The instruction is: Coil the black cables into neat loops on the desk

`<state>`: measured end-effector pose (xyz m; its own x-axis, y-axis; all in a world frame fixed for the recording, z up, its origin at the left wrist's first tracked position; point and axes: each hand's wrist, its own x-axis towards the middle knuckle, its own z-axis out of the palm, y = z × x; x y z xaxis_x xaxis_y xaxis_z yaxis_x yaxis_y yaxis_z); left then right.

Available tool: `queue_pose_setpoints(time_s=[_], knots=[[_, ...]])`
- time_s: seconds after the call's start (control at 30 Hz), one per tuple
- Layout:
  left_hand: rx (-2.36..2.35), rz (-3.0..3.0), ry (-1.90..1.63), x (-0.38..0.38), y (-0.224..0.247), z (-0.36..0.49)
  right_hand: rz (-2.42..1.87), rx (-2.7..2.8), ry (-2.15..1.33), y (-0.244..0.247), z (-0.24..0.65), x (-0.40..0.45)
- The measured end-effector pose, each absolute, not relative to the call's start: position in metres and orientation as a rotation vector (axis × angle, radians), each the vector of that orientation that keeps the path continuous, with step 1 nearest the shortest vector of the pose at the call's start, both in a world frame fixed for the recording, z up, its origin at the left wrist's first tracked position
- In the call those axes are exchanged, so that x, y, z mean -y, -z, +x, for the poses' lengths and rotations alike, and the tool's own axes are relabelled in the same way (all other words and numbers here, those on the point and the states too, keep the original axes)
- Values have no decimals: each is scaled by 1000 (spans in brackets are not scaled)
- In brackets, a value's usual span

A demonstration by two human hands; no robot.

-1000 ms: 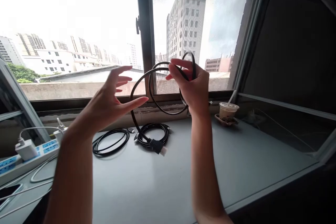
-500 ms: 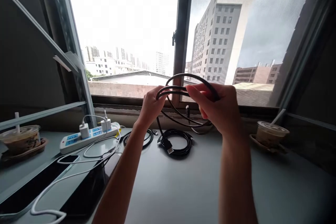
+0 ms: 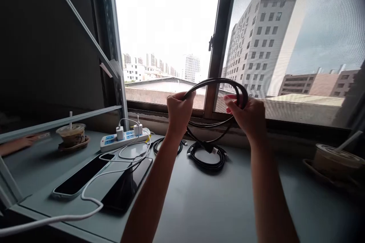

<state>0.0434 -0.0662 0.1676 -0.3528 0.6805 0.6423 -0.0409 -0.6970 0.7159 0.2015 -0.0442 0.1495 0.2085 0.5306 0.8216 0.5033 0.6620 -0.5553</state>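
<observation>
A black cable is held up in loops in front of the window, between my two hands. My left hand is closed on the left side of the loops. On the right side, my right hand grips the loops between thumb and fingers. One connector end of a black cable hangs low, over a coiled black cable on the desk. Another thinner black coil lies to its left, partly behind my left forearm.
Left on the desk are a power strip with white chargers, white cords and two phones. Drink cups stand at left and right. Another person's hand shows at far left, near a metal frame.
The view has turned left. My hands now hold the cable in a wider, more even arch, where its strands were bunched between them. Another person's hand has come into view at left.
</observation>
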Motion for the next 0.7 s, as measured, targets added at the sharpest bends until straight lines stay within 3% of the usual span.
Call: queue_pose_setpoints(time_s=[0.1, 0.27, 0.47, 0.7], knots=[[-795, 1436, -2026, 78, -168, 50, -697, 1276, -311, -157, 191, 62], [-782, 1394, -2007, 87, -169, 58, -490, 1052, -471, -164, 180, 75], [-836, 1472, -1872, 51, -153, 54, -518, 1192, -1143, -168, 206, 82], [-1094, 1576, -1175, 6, -107, 80, -652, 1153, -1042, -176, 192, 102]])
